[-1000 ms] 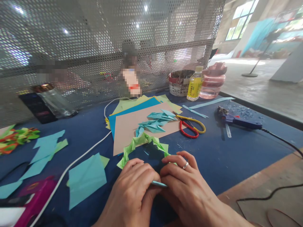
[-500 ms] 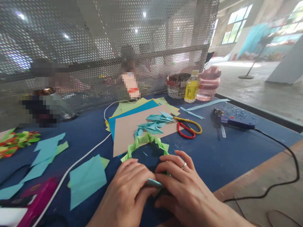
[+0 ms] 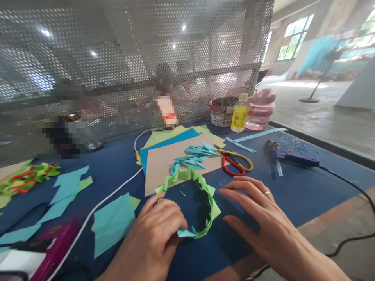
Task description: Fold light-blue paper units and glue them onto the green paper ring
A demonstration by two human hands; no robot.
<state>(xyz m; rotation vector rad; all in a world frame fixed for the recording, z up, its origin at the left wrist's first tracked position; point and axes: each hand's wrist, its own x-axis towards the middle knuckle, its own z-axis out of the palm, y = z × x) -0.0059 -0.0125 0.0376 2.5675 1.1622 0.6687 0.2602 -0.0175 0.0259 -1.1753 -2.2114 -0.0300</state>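
Note:
A ring of folded green paper (image 3: 209, 199) lies on the blue table in front of me. At its near edge a small folded blue paper piece (image 3: 187, 233) shows beside my left thumb. My left hand (image 3: 159, 226) is closed on the left side of the ring, its fingers hiding that part. To the right, apart from the ring, my right hand (image 3: 253, 212) is open, fingers spread, with nothing in it. Just beyond the ring lie several folded blue paper pieces (image 3: 195, 156) on a beige sheet (image 3: 158, 171). Scissors (image 3: 234, 166) with red and yellow handles rest beside them.
A glue gun (image 3: 295, 158) with a black cord lies at the right. Behind stand a woven basket (image 3: 221, 117), a yellow-labelled bottle (image 3: 239, 117) and a pink container (image 3: 260, 111). At left are blue paper squares (image 3: 114, 220), a white cable (image 3: 99, 205) and a magenta object (image 3: 63, 246).
My right hand has let go of the ring and moved right, opening. My left hand still holds the ring, now more visible. The view has shifted slightly.

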